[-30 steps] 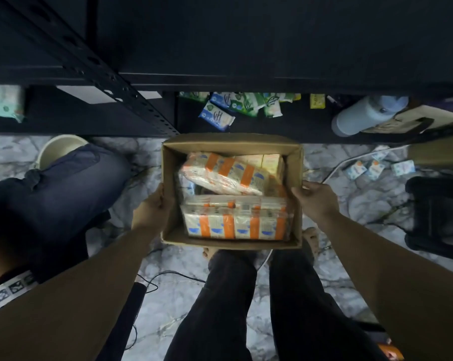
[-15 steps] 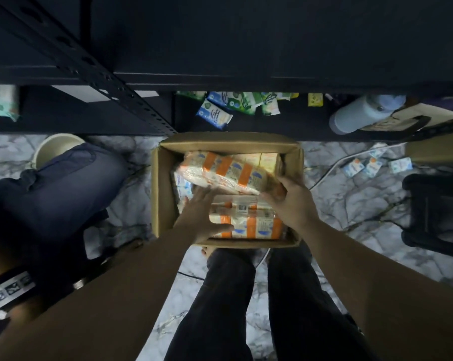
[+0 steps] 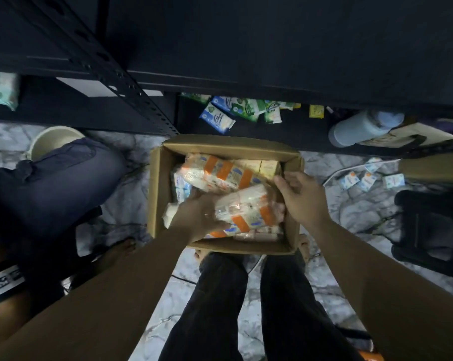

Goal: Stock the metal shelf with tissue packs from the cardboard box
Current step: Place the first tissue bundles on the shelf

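cardboard box (image 3: 157,194): 1 | hands: 2 | small packs on floor (image 3: 367,179): 4 | bottle (image 3: 361,128): 1

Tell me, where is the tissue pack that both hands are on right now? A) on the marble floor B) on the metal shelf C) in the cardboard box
C: the left hand and right hand hold the tissue pack tilted inside the cardboard box.

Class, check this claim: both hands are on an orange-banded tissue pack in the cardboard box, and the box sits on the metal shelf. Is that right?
Not quite. The head view shows the cardboard box on the marble floor in front of the metal shelf, not on it. Left hand and right hand are on the tissue pack.
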Demonstrator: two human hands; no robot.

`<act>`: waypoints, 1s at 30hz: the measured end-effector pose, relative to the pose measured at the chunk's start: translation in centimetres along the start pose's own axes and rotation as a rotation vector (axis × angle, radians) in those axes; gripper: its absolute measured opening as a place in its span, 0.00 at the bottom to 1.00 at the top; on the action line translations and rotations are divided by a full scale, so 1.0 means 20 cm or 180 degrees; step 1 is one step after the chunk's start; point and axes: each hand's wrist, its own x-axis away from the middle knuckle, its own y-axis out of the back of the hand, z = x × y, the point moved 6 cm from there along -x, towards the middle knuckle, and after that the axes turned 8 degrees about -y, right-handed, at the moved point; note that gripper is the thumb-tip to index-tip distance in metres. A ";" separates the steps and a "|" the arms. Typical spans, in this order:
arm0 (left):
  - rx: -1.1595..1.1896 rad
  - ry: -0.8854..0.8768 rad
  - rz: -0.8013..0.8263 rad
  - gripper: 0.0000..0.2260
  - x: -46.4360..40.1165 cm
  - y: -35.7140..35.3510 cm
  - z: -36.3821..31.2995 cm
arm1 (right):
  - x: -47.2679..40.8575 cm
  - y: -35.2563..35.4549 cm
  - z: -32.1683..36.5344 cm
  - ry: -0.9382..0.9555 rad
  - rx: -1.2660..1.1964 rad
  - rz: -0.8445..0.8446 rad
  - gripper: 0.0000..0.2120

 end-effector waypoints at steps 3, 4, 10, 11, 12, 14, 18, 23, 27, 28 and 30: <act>0.0921 0.0555 -0.0512 0.27 0.06 0.12 0.11 | -0.02 0.02 0.07 -0.0133 -0.0273 -0.0035 0.16; 0.1315 0.0711 -0.0730 0.26 0.08 0.17 0.13 | -0.04 0.00 0.08 -0.0156 -0.0276 0.0003 0.15; 0.3241 0.1031 -0.1583 0.18 0.23 0.25 0.20 | -0.10 -0.26 0.17 0.0067 0.0390 0.0364 0.24; 0.3350 0.1087 -0.1687 0.18 0.26 0.24 0.22 | -0.10 -0.32 0.19 0.0104 0.0453 0.0513 0.21; 0.3439 0.1160 -0.1787 0.18 0.28 0.22 0.25 | -0.11 -0.39 0.21 0.0170 0.0508 0.0642 0.18; 0.3582 0.1339 -0.1911 0.18 0.32 0.18 0.32 | -0.13 -0.52 0.24 0.0346 0.0688 0.0830 0.20; 0.3758 0.1602 -0.2072 0.21 0.35 0.11 0.43 | -0.17 -0.77 0.26 0.0704 0.1384 0.0916 0.36; 0.3722 0.1572 -0.2038 0.23 0.32 0.11 0.48 | -0.25 -0.95 0.23 0.0705 0.2196 0.1075 0.48; 0.3678 0.1504 -0.1962 0.22 0.35 0.13 0.44 | -0.22 -0.91 0.24 0.0850 0.2218 0.0862 0.41; 0.3697 0.1486 -0.1960 0.22 0.36 0.13 0.43 | -0.20 -0.88 0.24 0.0842 0.2169 0.0857 0.40; 0.3765 0.1436 -0.1954 0.22 0.40 0.16 0.38 | -0.17 -0.81 0.24 0.0778 0.2075 0.0835 0.40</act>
